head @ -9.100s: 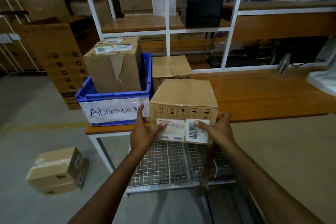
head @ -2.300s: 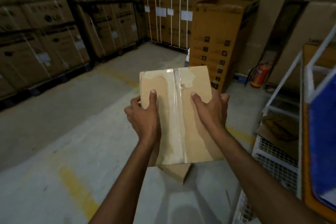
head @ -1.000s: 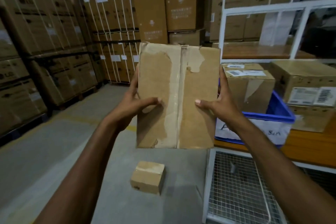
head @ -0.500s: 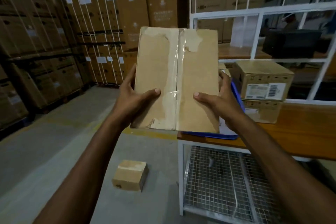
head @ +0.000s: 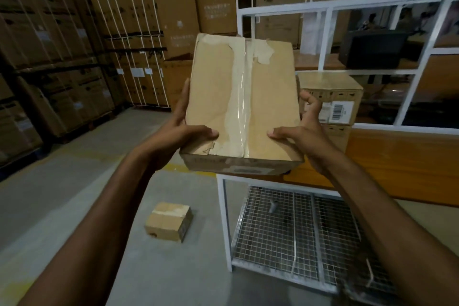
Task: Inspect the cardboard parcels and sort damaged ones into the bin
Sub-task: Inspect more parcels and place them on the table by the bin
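I hold a brown cardboard parcel up in front of me, above the left end of the wooden table. Clear tape runs down its middle, and the paper surface is torn near the top and at the lower left. My left hand grips its left side, thumb on the top face. My right hand grips the right side the same way. The blue bin is hidden behind the parcel. Two stacked parcels stand on the table to the right, the upper with a barcode label.
A small parcel lies on the concrete floor to the left of the table. A wire mesh shelf sits under the table. A white shelf frame rises behind. Tall stacks of large cartons line the far side.
The parcel has tilted so its top face leans away and its near side now shows. The view has shifted slightly right and the bin has disappeared behind the parcel.
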Demonstrator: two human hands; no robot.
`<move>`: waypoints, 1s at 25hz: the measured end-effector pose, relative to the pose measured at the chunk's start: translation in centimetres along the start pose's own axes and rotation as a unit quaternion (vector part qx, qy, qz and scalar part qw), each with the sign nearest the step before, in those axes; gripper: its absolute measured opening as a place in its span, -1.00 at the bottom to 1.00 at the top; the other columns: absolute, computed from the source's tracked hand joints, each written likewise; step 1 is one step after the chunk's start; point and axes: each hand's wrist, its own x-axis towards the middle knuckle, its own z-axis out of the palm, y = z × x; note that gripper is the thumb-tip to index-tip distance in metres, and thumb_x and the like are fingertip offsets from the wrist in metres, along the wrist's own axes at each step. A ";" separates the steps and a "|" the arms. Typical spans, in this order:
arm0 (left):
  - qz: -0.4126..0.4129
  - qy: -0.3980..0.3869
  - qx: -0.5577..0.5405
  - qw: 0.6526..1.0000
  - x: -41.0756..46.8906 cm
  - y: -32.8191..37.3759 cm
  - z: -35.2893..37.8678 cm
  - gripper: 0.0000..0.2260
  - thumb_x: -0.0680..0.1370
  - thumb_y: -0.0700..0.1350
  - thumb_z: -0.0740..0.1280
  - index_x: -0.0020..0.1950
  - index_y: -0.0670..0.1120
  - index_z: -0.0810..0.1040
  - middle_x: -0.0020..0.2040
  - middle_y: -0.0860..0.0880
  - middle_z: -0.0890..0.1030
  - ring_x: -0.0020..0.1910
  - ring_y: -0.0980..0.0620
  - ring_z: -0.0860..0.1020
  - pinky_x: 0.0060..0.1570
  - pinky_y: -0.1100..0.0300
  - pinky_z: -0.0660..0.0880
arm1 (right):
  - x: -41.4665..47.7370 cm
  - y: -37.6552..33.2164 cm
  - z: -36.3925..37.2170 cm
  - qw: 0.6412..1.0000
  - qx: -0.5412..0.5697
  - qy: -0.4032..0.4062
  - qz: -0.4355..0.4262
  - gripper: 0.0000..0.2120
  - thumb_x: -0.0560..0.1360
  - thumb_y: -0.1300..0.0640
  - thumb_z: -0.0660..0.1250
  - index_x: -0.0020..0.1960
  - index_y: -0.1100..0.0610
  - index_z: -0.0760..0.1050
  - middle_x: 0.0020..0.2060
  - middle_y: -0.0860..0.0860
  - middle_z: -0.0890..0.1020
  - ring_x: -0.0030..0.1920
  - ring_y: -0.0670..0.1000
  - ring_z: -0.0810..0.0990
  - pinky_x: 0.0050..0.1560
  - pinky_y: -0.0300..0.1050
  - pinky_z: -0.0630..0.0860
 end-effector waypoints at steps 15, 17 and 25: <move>0.117 0.126 -0.033 0.985 -2.1 1.9 3.1 -0.42 0.38 0.14 0.63 0.35 0.21 0.53 0.39 0.11 0.51 0.32 0.08 0.57 0.13 0.03 0.69 | -5.4 -6.7 -3.7 0.989 -0.093 0.033 -0.114 -0.07 0.35 0.11 0.62 0.55 -0.16 0.19 0.30 -0.26 0.44 0.22 -0.24 0.59 0.14 -0.14 0.66; 0.116 0.139 -0.063 0.981 -1.9 1.8 3.3 -0.20 0.33 0.15 0.65 0.48 0.24 0.36 0.41 0.07 0.52 0.29 0.10 0.59 0.13 0.03 0.68 | -6.4 -6.7 -4.0 0.989 -0.113 0.029 -0.094 0.18 0.32 0.25 0.65 0.63 -0.22 -0.04 0.35 -0.26 0.40 0.20 -0.33 0.55 0.05 -0.34 0.61; 0.135 0.051 -0.058 0.988 -1.2 2.8 6.9 -0.24 0.45 -0.06 0.62 0.58 0.13 0.37 0.30 0.14 0.65 0.23 0.22 0.64 0.08 0.18 0.67 | -9.6 -4.8 -5.6 0.974 -0.103 0.199 -0.036 -0.12 0.31 0.05 0.67 0.50 0.02 0.30 0.24 -0.13 0.60 0.19 -0.14 0.61 0.29 0.08 0.60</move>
